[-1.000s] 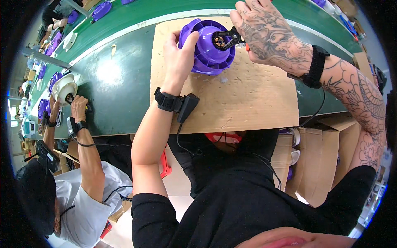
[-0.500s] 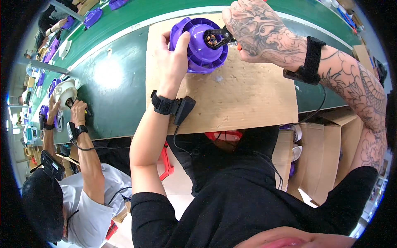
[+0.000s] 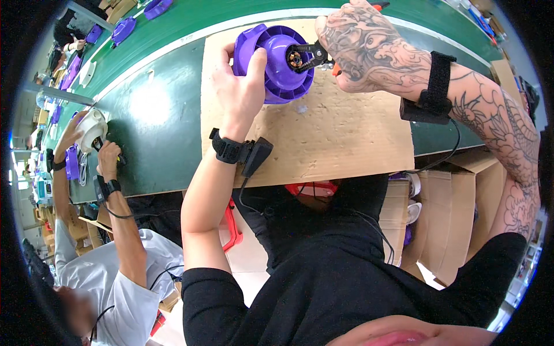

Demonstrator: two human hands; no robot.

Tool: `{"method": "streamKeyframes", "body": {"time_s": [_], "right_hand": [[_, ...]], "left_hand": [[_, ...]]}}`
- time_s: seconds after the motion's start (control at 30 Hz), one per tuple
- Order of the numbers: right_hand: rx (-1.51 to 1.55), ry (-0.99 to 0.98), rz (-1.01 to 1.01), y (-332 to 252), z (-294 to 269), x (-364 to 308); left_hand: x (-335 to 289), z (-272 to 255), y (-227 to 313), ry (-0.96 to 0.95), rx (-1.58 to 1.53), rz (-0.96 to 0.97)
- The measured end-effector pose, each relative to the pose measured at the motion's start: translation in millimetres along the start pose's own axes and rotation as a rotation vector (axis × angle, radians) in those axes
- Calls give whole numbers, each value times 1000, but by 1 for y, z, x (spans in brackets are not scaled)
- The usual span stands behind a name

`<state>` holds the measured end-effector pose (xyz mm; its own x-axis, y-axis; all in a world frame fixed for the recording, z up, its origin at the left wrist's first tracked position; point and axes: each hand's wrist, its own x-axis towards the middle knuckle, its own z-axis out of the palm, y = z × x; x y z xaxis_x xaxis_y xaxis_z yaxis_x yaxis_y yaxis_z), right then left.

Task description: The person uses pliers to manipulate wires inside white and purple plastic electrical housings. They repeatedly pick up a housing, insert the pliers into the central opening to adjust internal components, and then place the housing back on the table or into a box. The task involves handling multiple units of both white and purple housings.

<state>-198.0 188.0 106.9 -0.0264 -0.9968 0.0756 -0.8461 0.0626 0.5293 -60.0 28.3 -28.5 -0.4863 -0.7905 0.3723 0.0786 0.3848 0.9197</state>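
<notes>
A round purple plastic housing [image 3: 276, 55] with a ribbed rim is tilted above the cardboard sheet. My left hand [image 3: 239, 86] grips it from the left, thumb over the near side and fingers behind. In my right hand [image 3: 359, 49] are pliers [image 3: 317, 53] with black jaws and orange handles, mostly covered by my fist. The jaws are spread at the housing's centre, on either side of a small copper-coloured part [image 3: 295, 58] in the opening. Whether they touch that part, I cannot tell.
A cardboard sheet [image 3: 340, 132] covers part of the dark green worktable [image 3: 156, 155]. Beyond runs a green conveyor [image 3: 213, 14] with purple parts. At left, a co-worker holds a white housing [image 3: 92, 130]. Open cardboard boxes [image 3: 438, 213] stand below right. Cables trail from both wristbands.
The housing and my left hand have shifted slightly left. My right hand has dropped a little with the pliers. At left, the co-worker's head and arm have moved.
</notes>
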Motion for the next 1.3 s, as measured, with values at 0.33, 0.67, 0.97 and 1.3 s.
{"method": "streamKeyframes", "body": {"time_s": [0.33, 0.67, 0.97, 1.3], "right_hand": [[337, -59, 40, 8, 10, -24], [119, 221, 80, -9, 34, -25], [60, 147, 102, -9, 13, -23], [79, 75, 32, 1, -13, -8]], "left_hand": [[-8, 5, 6, 21, 52, 158], [-2, -2, 12, -71, -3, -82], [-2, -3, 27, -19, 63, 24], [14, -9, -4, -124, -279, -200]]}}
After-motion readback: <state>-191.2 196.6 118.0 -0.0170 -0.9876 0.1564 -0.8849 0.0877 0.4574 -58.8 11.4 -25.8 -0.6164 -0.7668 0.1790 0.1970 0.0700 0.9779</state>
